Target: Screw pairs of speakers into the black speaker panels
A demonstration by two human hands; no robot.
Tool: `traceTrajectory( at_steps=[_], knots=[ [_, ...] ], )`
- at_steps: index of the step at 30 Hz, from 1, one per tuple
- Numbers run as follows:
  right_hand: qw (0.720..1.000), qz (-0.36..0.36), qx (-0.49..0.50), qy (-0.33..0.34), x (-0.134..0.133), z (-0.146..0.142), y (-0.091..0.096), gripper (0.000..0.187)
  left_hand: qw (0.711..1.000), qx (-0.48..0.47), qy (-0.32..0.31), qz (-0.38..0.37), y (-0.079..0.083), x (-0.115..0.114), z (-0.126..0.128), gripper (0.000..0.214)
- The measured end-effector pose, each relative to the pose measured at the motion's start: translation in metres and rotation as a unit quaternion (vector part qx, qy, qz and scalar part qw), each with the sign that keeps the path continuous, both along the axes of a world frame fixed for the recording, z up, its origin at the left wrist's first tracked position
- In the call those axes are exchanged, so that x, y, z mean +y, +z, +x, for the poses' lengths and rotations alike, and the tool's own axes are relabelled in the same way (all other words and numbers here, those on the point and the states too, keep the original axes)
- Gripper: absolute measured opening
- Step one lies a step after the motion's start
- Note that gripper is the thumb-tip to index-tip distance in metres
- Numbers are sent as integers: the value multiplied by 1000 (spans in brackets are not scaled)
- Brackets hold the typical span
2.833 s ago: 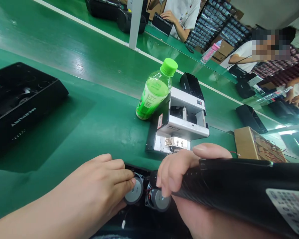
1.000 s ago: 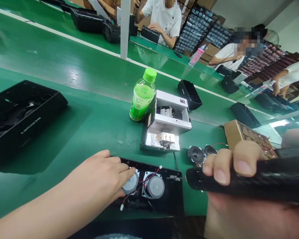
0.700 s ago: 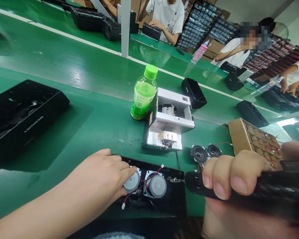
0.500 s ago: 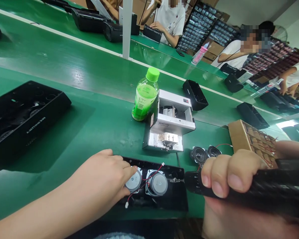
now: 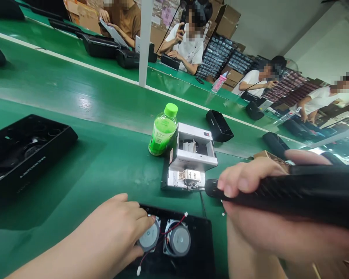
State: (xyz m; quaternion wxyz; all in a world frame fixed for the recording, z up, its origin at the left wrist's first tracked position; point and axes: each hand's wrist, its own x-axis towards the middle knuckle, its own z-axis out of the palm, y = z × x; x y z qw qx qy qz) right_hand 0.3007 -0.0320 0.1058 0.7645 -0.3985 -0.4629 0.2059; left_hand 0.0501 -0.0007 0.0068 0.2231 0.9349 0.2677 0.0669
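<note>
Head view: textured black electric screwdriver (image 5: 282,195)

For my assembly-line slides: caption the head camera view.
Left hand on a speaker magnet in a black housing, right hand gripping an electric screwdriver, at a green assembly bench.

The left hand (image 5: 110,232) rests on a speaker driver (image 5: 149,235) in a black speaker housing (image 5: 199,248), while the right hand (image 5: 250,209) grips a black electric screwdriver (image 5: 293,195) beside it.

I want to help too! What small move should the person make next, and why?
Probably lower the electric screwdriver in the right hand onto the black speaker panel, because its tip sits just beyond the panel's edge while the left hand rests on the left speaker.
</note>
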Motion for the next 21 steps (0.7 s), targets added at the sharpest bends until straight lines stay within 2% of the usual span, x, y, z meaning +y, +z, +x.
traceTrajectory(
  at_steps=[5,8,12,18,21],
  knots=[
    [999,-10,-2,39,28,-4,-19,69,1000,-5,7,-8,-3,-2,-2,22],
    [998,-30,7,58,32,-3,-27,72,1000,9,12,-22,-3,-2,0,20],
    [998,-46,-6,38,35,-4,-28,74,1000,5,12,-25,-2,-2,0,27],
    [995,-74,18,57,28,2,-34,76,999,5,14,-29,-4,-3,-2,38],
    [997,-36,38,52,12,8,-30,78,999,23,13,-42,0,-3,-1,39]
  ],
)
